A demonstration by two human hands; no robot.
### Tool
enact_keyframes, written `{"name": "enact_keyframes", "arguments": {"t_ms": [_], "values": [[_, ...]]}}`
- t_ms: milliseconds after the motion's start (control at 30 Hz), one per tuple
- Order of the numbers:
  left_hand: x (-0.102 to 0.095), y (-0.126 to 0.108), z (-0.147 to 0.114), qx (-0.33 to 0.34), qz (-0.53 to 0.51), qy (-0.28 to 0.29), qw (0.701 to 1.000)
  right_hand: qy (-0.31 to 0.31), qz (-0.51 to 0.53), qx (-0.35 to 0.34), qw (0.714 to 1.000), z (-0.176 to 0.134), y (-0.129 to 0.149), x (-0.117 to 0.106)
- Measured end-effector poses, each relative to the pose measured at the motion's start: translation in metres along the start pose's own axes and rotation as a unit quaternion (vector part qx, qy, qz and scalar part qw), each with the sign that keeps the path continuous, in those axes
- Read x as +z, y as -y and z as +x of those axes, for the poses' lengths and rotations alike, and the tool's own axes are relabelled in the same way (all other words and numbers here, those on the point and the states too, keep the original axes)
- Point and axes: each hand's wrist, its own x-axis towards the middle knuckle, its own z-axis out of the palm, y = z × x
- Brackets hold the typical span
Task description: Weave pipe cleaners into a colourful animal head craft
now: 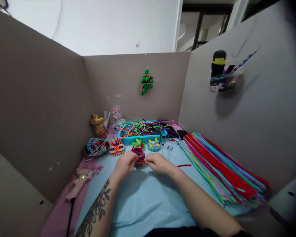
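My left hand (124,165) and my right hand (159,163) meet over a light blue mat (140,200), both pinching a small round pink pipe-cleaner basket (138,154) with red and green strands. The fingers of each hand are closed on its lower rim. A loose red pipe cleaner (184,165) lies just right of my right hand. Behind the basket sit three finished small pieces: an orange and white one (116,148), a green one (138,143) and a blue and yellow one (154,144).
A thick stack of coloured pipe cleaners (222,166) lies along the right. A blue tray (140,131) holds cut scraps. Small scissors (168,147), a dark bowl (95,148), a jar (98,125), and a pink glue gun (80,182) at left. Grey cardboard walls surround the desk.
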Motion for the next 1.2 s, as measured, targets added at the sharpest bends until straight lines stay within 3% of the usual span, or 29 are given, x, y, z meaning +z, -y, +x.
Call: {"name": "enact_keyframes", "arguments": {"t_ms": [100, 300, 333, 433, 467, 567, 700, 867, 1000, 1200], "values": [[0.002, -0.006, -0.001, -0.014, 0.014, 0.047, 0.999, -0.009, 0.012, 0.013, 1.000, -0.003, 0.000, 0.003], [-0.004, -0.005, -0.002, -0.051, -0.040, 0.047, 0.997, -0.099, 0.130, 0.015, 0.986, -0.001, 0.007, 0.017], [-0.007, 0.001, -0.001, -0.058, -0.051, 0.026, 0.997, -0.118, 0.131, 0.017, 0.984, 0.000, 0.005, 0.017], [-0.016, 0.029, 0.000, -0.136, -0.058, -0.132, 0.980, -0.173, 0.130, 0.025, 0.976, 0.001, -0.004, 0.014], [-0.017, 0.038, 0.001, -0.147, -0.049, -0.156, 0.976, -0.180, 0.131, 0.023, 0.975, 0.001, -0.007, 0.012], [-0.010, 0.055, 0.001, -0.127, -0.033, -0.104, 0.986, -0.162, 0.145, -0.003, 0.976, 0.000, -0.008, 0.011], [0.006, 0.054, 0.001, -0.101, -0.035, -0.024, 0.994, -0.124, 0.156, -0.031, 0.980, 0.000, 0.001, 0.017], [0.006, 0.032, 0.001, -0.096, -0.025, 0.022, 0.995, -0.124, 0.137, 0.013, 0.983, 0.002, -0.007, 0.020], [0.000, 0.014, 0.003, -0.048, -0.025, 0.051, 0.997, -0.157, 0.128, 0.052, 0.978, 0.005, -0.024, 0.018], [-0.002, 0.018, 0.001, -0.032, 0.055, 0.060, 0.996, -0.184, 0.122, 0.026, 0.975, 0.005, -0.026, 0.017]]}}
